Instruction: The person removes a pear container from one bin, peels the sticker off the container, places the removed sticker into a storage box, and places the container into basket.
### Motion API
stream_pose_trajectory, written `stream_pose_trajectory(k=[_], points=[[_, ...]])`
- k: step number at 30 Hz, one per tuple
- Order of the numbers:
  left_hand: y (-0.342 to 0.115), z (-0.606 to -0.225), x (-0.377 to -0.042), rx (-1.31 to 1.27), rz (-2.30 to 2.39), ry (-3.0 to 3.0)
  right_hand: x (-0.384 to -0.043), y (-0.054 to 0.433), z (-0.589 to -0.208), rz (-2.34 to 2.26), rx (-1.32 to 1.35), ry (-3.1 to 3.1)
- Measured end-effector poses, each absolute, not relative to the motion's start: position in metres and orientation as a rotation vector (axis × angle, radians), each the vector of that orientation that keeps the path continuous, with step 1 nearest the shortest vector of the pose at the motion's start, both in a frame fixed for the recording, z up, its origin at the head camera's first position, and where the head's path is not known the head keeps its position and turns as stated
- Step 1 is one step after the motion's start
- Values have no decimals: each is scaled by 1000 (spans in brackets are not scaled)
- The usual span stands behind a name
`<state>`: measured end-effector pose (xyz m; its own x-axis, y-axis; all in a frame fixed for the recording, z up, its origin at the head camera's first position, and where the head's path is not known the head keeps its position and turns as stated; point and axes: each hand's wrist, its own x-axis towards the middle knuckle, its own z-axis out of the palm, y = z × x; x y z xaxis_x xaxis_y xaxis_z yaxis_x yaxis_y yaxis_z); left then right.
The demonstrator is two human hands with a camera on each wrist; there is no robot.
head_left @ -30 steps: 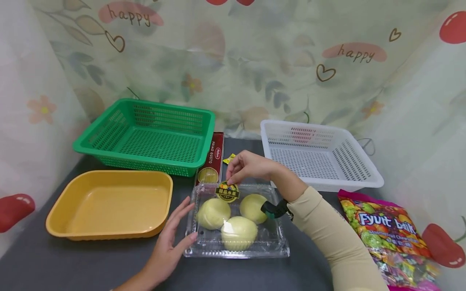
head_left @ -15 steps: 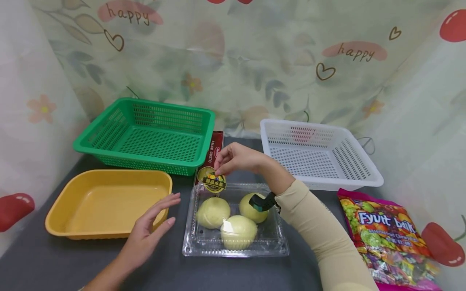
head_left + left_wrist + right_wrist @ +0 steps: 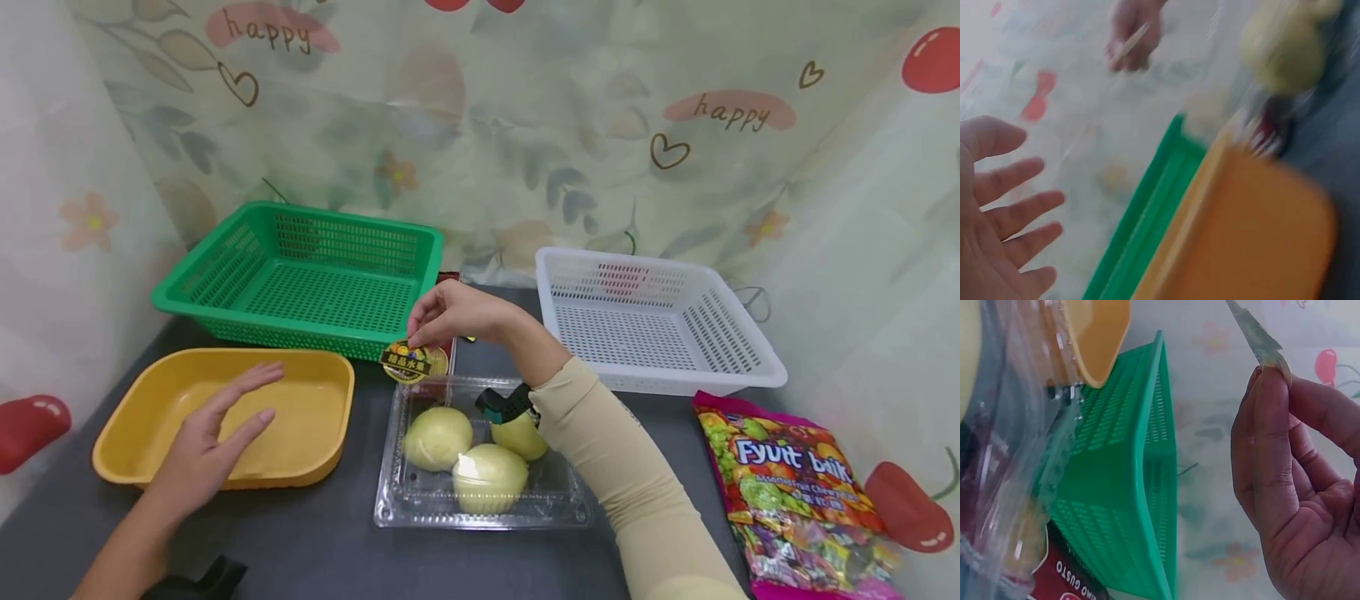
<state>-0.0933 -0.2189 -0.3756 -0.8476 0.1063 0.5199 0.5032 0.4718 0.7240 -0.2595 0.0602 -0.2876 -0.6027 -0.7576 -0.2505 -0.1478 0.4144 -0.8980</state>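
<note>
Between thumb and fingertips, my right hand (image 3: 461, 312) pinches a round black-and-gold sticker (image 3: 406, 361) by its upper edge, held above the far-left corner of a clear plastic box (image 3: 487, 517). In the right wrist view the sticker (image 3: 1260, 339) shows nearly edge-on. Several pale yellow-green round fruits, three visible, sit inside the box, such as the front fruit (image 3: 490, 479); my right wrist partly covers one. My left hand (image 3: 198, 454) hovers over the yellow tray (image 3: 225, 483) with fingers spread and nothing in them, as the left wrist view also shows.
A green basket (image 3: 300, 321) stands behind the yellow tray. At the back right is a white basket (image 3: 675, 379), with a candy bag (image 3: 802, 492) in front of it. A dark red box (image 3: 1069, 569) lies beside the green basket, partly hidden by my right hand.
My right hand has carried the sticker leftward, away from over the clear box's lid. My left hand has left the box's side and moved left over the yellow tray.
</note>
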Motion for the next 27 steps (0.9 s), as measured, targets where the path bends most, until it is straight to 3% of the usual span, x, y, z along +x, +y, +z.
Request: stream_pose_trajectory(k=[7, 11, 15, 20, 27], points=[[-262, -373, -101, -282, -1234, -2308, -265, 44, -285, -1205, -704, 2007], [-287, -385, -103, 8, -1206, -2320, -268, 34, -286, -1239, -702, 1965], [-321, -421, -114, 269, -1216, -2288, -269, 22, -288, -1254, -688, 1947], [-361, -469, -127, 408, -1180, -2339, -270, 8, -291, -1243, -662, 1947], [-348, -443, -113, 530, -1346, -2248, -274, -10, -295, -1219, -672, 1935]])
